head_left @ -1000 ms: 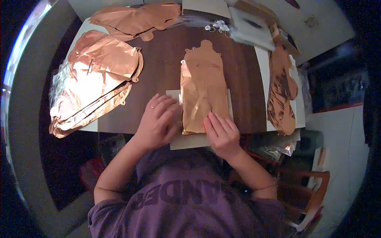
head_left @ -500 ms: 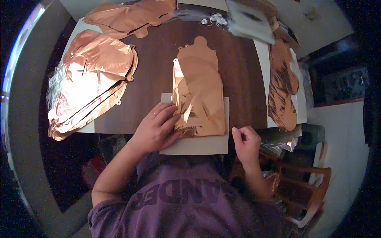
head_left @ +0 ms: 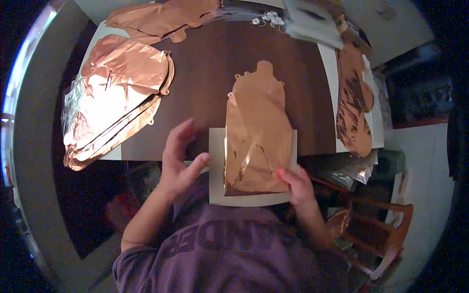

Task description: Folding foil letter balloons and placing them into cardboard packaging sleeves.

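A flat rose-gold foil balloon (head_left: pixel 256 127), folded into a long shape with a rounded tip and small tabs, lies on a pale card (head_left: pixel 217 168) at the table's near edge. Its upper part reaches past the card. My right hand (head_left: pixel 299 185) pinches the balloon's lower right edge, thumb on top; the other fingers are partly hidden, so I cannot tell whether they also grip the card. To the left of the card, my left hand (head_left: pixel 181 163) is open and holds nothing, its thumb and fingers apart.
More flat foil balloons lie in a pile (head_left: pixel 122 88) at the left, in another (head_left: pixel 161 19) at the far left, and in a third (head_left: pixel 351 102) at the right. Small white coils (head_left: pixel 270 19) and clear plastic (head_left: pixel 312 24) lie at the back. A wooden chair (head_left: pixel 391 229) stands at the lower right.
The balloon and card have shifted nearer and to the right in the picture. My left hand has let go of the balloon; my right hand has taken hold of its edge.
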Demonstrator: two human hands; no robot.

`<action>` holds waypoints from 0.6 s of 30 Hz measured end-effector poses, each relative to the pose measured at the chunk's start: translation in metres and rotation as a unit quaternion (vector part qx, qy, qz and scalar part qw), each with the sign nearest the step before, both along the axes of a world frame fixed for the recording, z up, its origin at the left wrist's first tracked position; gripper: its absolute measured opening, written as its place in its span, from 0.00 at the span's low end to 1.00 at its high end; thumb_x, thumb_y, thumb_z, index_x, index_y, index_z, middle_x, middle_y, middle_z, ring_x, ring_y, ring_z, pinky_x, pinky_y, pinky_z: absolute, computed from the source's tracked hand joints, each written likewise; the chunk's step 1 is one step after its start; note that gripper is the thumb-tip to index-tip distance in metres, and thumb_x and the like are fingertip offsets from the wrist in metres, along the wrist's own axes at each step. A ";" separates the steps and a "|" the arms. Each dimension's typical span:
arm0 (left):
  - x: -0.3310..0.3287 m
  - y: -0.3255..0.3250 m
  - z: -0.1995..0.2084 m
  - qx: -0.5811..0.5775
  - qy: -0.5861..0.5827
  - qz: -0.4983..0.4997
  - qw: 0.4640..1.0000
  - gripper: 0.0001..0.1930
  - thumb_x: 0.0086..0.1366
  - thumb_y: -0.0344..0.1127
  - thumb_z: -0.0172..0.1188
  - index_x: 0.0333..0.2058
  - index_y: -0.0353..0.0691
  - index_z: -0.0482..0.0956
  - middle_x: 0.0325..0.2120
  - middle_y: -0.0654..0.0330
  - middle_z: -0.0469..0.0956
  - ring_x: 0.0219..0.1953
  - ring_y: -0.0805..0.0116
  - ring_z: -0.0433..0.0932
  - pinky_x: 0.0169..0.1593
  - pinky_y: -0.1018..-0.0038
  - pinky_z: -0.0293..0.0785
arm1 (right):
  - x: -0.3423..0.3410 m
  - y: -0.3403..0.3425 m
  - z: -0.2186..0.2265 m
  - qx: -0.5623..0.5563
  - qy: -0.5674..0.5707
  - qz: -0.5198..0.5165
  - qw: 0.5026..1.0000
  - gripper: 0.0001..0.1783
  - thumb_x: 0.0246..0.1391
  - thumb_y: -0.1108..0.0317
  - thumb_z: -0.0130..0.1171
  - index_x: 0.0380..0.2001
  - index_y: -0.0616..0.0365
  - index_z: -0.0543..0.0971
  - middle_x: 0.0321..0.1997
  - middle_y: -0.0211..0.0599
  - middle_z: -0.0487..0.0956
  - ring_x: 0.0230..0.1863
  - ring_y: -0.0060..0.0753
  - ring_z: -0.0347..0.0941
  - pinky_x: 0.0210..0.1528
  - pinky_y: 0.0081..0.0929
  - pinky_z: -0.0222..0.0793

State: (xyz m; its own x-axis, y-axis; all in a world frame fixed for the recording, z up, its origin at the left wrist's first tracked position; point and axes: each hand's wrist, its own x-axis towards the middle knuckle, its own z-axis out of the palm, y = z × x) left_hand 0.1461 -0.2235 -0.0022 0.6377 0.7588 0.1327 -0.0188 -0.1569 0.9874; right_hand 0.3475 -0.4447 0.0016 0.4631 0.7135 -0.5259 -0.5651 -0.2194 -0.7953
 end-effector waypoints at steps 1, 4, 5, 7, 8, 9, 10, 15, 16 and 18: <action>0.000 0.002 0.006 -0.038 -0.006 -0.025 0.999 0.43 0.56 0.37 0.68 0.65 0.38 0.52 0.59 0.49 0.64 0.58 0.59 0.67 0.58 0.66 0.68 | 0.001 -0.002 0.000 0.012 0.019 -0.003 1.000 0.15 0.55 0.67 0.60 0.45 0.60 0.78 0.42 0.34 0.81 0.43 0.28 0.77 0.51 0.28 0.72; 0.014 0.003 0.031 -0.118 0.045 -0.037 0.991 0.46 0.56 0.37 0.69 0.66 0.36 0.49 0.59 0.48 0.63 0.56 0.61 0.69 0.55 0.67 0.70 | 0.002 -0.008 -0.005 0.022 0.036 0.007 0.999 0.15 0.55 0.67 0.61 0.45 0.60 0.78 0.41 0.34 0.81 0.43 0.29 0.77 0.50 0.29 0.73; 0.016 0.007 0.037 -0.116 0.045 -0.038 0.992 0.46 0.56 0.37 0.69 0.66 0.36 0.49 0.59 0.48 0.63 0.56 0.61 0.69 0.55 0.67 0.70 | 0.001 -0.009 -0.007 0.024 0.036 0.006 0.999 0.15 0.55 0.67 0.61 0.45 0.60 0.78 0.41 0.34 0.81 0.43 0.29 0.77 0.50 0.29 0.73; 0.019 0.014 0.045 -0.175 0.112 -0.053 0.977 0.49 0.54 0.38 0.71 0.66 0.34 0.47 0.58 0.48 0.64 0.53 0.63 0.72 0.51 0.68 0.72 | 0.001 -0.011 -0.008 0.030 0.021 -0.005 0.999 0.15 0.55 0.67 0.62 0.45 0.60 0.78 0.41 0.33 0.81 0.43 0.28 0.78 0.49 0.30 0.73; 0.020 0.017 0.046 -0.174 0.112 -0.055 0.977 0.49 0.54 0.38 0.71 0.66 0.34 0.47 0.58 0.48 0.64 0.53 0.63 0.72 0.51 0.68 0.72 | 0.001 -0.009 -0.002 0.031 0.020 -0.007 0.999 0.15 0.55 0.67 0.62 0.45 0.60 0.78 0.41 0.33 0.81 0.43 0.28 0.78 0.49 0.30 0.73; 0.021 0.019 0.047 -0.192 0.117 -0.078 0.971 0.49 0.53 0.36 0.72 0.66 0.34 0.47 0.57 0.48 0.65 0.52 0.64 0.72 0.51 0.69 0.73 | -0.001 -0.005 0.010 0.039 0.031 -0.004 0.999 0.13 0.54 0.68 0.62 0.43 0.59 0.79 0.39 0.32 0.81 0.40 0.25 0.77 0.47 0.25 0.72; 0.022 0.020 0.047 -0.210 0.123 -0.102 0.965 0.50 0.52 0.34 0.73 0.66 0.35 0.47 0.57 0.49 0.67 0.51 0.65 0.73 0.50 0.70 0.73 | -0.004 -0.002 0.017 0.047 0.042 -0.002 0.998 0.11 0.53 0.70 0.62 0.40 0.59 0.80 0.37 0.30 0.81 0.38 0.22 0.76 0.44 0.20 0.71; 0.039 0.012 0.048 -0.193 0.083 -0.116 0.971 0.47 0.51 0.27 0.72 0.65 0.35 0.52 0.55 0.53 0.68 0.53 0.68 0.71 0.54 0.71 0.71 | -0.007 -0.008 0.011 0.012 -0.058 0.046 0.997 0.14 0.53 0.66 0.63 0.42 0.60 0.79 0.40 0.31 0.81 0.40 0.24 0.76 0.46 0.23 0.71; 0.040 0.010 0.045 -0.151 0.062 -0.102 0.981 0.45 0.50 0.25 0.72 0.64 0.35 0.54 0.56 0.54 0.68 0.54 0.68 0.70 0.56 0.72 0.70 | -0.003 -0.012 0.011 -0.013 -0.083 0.103 0.991 0.17 0.55 0.65 0.62 0.47 0.60 0.77 0.44 0.31 0.80 0.43 0.24 0.76 0.50 0.26 0.71; 0.038 0.008 0.041 -0.132 0.048 -0.111 0.984 0.45 0.50 0.24 0.72 0.64 0.35 0.55 0.57 0.54 0.67 0.55 0.68 0.70 0.57 0.72 0.69 | 0.015 -0.017 -0.002 0.086 -0.013 0.084 0.993 0.19 0.56 0.64 0.61 0.49 0.60 0.75 0.45 0.32 0.80 0.45 0.25 0.75 0.50 0.26 0.70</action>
State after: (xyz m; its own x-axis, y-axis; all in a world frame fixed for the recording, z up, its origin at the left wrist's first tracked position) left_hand 0.1840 -0.2156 0.0385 0.7912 0.5996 -0.1203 0.0727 0.1032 0.9920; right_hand 0.3625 -0.4618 -0.0006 0.3415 0.8601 -0.3789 -0.5113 -0.1683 -0.8428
